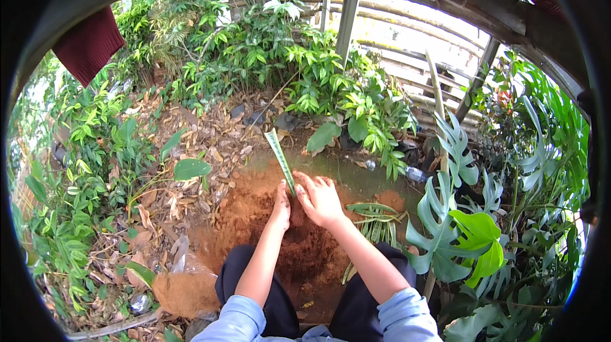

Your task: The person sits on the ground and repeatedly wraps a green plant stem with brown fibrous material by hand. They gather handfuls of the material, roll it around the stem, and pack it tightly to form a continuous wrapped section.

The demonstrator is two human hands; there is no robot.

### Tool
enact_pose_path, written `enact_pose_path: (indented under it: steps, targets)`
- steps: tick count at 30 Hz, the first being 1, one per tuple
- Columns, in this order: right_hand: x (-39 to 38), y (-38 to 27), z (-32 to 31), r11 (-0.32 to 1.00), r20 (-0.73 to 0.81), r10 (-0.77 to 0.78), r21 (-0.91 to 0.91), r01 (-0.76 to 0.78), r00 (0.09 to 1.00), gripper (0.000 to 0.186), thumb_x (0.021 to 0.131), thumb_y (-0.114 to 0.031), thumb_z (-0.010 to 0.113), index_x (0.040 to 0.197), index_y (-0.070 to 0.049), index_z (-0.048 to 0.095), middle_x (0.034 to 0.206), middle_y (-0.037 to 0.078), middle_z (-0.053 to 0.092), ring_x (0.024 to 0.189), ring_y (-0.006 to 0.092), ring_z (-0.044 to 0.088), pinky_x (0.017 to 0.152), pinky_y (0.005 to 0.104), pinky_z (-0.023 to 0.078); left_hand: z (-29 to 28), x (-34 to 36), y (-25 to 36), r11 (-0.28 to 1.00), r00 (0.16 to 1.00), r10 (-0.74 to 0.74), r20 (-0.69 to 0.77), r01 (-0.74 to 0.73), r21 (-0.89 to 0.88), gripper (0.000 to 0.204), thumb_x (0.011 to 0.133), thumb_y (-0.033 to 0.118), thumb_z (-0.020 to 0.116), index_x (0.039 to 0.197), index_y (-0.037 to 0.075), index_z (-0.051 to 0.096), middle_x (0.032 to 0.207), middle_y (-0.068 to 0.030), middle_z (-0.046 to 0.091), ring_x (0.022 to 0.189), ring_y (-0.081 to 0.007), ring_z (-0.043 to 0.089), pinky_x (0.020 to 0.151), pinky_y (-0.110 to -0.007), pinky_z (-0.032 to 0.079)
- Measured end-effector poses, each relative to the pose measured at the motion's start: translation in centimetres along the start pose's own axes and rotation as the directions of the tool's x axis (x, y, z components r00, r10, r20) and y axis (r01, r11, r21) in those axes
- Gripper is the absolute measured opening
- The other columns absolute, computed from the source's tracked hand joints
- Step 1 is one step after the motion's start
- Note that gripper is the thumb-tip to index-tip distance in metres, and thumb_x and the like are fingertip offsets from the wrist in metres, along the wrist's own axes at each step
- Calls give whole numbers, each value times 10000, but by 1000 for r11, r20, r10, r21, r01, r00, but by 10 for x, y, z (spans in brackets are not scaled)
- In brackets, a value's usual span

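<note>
A snake plant leaf, green with pale edges, stands nearly upright and leans slightly left. Its lower end goes down between my two hands, where dark soil lies in front of my knees. My left hand is closed against the leaf's left side, its thumb up and the other fingers mostly hidden. From the right, my right hand closes on the leaf's lower part, thumb against it and fingers curved beyond. Both hands have soil on them. Whether the leaf's base is in the soil is hidden.
More cut snake plant leaves lie right of my right forearm. A clear plastic bag of reddish soil sits by my left knee. Large split leaves crowd the right side. Beyond are a plastic bottle, dry leaves, shrubs and a slatted fence.
</note>
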State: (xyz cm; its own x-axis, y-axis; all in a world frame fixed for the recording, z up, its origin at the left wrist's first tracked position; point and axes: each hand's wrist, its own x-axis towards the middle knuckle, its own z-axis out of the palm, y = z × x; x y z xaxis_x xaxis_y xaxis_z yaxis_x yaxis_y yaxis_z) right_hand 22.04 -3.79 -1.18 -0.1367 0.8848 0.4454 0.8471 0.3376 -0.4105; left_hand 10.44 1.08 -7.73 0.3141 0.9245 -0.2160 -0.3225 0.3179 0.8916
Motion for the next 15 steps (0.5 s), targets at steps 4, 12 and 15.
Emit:
enact_pose_path:
  steps: [4,12,15]
  targets:
    - [9,18,3,993,-36,92,74,-89,995,381,918,-325,389,1200,-85,481,1049,142,602,1069,304,518,945,451,321,-21,6,10,925,985,-166,55,175,-337,556,901,522,346,1150,47,497,805,-158,646,693,-307,636,707,-429,527]
    - [-1,133,78,790,410,598,-448,-419,688,401,869,-392,500,1068,-51,569,1073,136,621,1038,295,569,874,480,424,-52,10,24,805,989,-67,134,132,-578,336,776,293,490,823,-32,560,809,-183,610,770,-311,606,783,-431,511]
    - [-22,164,139,719,495,687,-355,-598,532,429,861,-386,503,1050,-15,604,1078,171,623,1000,324,592,862,430,467,-56,11,29,813,995,-48,90,92,-574,312,780,263,465,852,-31,541,834,-191,603,785,-322,598,791,-436,505]
